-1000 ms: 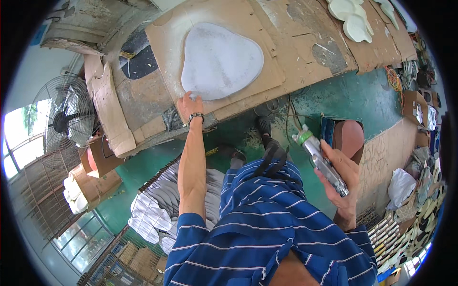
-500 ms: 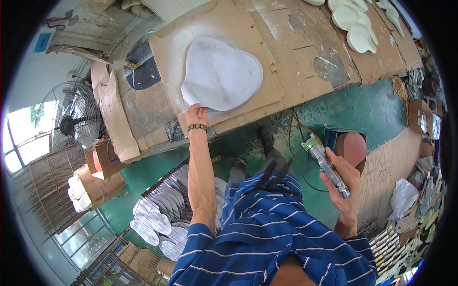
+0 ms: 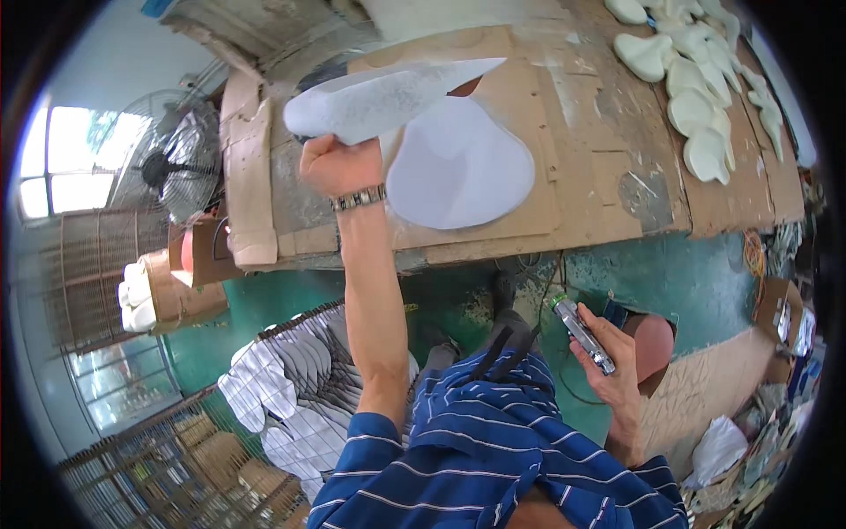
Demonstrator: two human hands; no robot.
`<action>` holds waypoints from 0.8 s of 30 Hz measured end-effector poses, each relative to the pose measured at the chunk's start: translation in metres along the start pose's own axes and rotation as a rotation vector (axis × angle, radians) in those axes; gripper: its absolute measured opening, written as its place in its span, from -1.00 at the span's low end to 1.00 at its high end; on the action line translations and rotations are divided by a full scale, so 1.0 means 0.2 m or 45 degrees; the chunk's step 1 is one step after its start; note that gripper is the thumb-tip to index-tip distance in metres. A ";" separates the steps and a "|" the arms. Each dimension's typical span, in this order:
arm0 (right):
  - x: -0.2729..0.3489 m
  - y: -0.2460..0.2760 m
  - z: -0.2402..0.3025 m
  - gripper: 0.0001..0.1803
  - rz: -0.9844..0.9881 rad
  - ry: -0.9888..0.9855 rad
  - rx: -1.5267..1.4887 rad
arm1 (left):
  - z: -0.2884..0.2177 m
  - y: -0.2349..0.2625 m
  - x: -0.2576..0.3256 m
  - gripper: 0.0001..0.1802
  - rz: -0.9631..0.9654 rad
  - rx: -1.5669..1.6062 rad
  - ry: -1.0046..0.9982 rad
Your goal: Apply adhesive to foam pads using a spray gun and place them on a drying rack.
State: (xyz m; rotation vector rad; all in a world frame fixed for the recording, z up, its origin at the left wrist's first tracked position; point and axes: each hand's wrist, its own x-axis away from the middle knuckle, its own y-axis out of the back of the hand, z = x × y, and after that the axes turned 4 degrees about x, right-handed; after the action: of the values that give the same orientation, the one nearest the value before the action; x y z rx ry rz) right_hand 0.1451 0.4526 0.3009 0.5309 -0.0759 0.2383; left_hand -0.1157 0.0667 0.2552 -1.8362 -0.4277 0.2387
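Observation:
My left hand (image 3: 342, 166) is closed on the lower edge of a thin white seat-shaped sheet (image 3: 370, 101), which is raised and tilted above the workbench. Just right of that hand, a second white rounded sheet (image 3: 467, 163) lies flat on a piece of cardboard (image 3: 538, 132). In my right hand (image 3: 614, 353) is a silver hand tool with a green end (image 3: 583, 335), held low in front of the bench over the floor. Its exact kind I cannot make out.
Several cream moulded foam pieces (image 3: 696, 115) sit at the bench's far right. To the left stand a large fan (image 3: 163, 167) and a wire rack (image 3: 97, 256). Below it are several stacked grey-white pads (image 3: 308, 379). A cardboard box with a round reddish piece (image 3: 654, 344) stands on the right.
My left hand has lifted the upper white sheet and moved it left, uncovering another beneath. The right hand still holds the tool. The view has shifted slightly.

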 end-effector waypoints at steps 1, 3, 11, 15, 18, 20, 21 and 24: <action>0.00 -0.03 0.01 -0.33 0.015 -0.012 0.000 | -0.11 -0.04 0.07 -0.22 0.096 0.067 0.002; -0.01 -0.08 0.04 -0.35 0.052 0.052 0.037 | -0.33 -0.06 0.24 -0.20 0.157 0.098 -0.059; -0.02 -0.42 0.21 -0.44 0.383 0.151 0.176 | -1.25 0.11 1.25 -0.33 -0.056 0.143 -0.561; -0.02 -0.68 0.33 -0.45 0.628 0.240 0.217 | -1.65 0.21 1.84 -0.35 -0.111 0.162 -0.932; -0.05 -0.89 0.46 -0.46 0.873 0.317 0.359 | -1.92 0.28 2.30 -0.34 -0.315 0.141 -1.341; -0.04 -1.07 0.55 -0.46 0.975 0.385 0.389 | -2.09 0.33 2.64 -0.34 -0.472 0.144 -1.631; -0.03 -1.16 0.60 -0.49 1.047 0.390 0.387 | -2.19 0.38 2.79 -0.35 -0.565 0.116 -1.822; 0.05 -1.40 0.77 -0.48 1.228 0.577 0.403 | -2.55 0.52 3.35 -0.40 -0.583 -0.116 -2.251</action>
State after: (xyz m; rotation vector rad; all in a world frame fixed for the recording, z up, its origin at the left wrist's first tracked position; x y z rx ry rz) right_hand 0.2210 0.1427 0.2972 0.7131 0.1584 1.3221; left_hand 0.7042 -0.1348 0.3451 -1.0825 -2.0001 1.5113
